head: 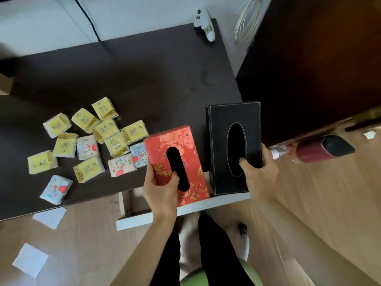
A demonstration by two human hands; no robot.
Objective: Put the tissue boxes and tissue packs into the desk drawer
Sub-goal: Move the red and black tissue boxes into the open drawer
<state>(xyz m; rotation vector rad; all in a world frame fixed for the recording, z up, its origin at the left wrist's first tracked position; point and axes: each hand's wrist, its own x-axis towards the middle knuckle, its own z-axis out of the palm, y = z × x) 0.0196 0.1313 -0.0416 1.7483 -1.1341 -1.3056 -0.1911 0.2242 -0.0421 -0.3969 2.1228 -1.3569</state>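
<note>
My left hand (160, 190) grips the near end of a red floral tissue box (181, 145), thumb at its dark oval slot. My right hand (259, 172) grips the near right side of a black tissue box (233, 116), thumb in its oval slot. Both boxes hang over the desk's front edge, above the open white drawer (136, 220). Several small tissue packs (103, 131), mostly yellow with some white and blue heart-printed ones, lie scattered on the dark desk (144, 79) to the left.
A white game controller (204, 23) lies at the desk's far right corner beside a coiled cable (246, 23). White paper sheets (31, 263) lie on the wooden floor at left. A dark cabinet (309, 58) stands to the right, with a red and black object (321, 149) beside it.
</note>
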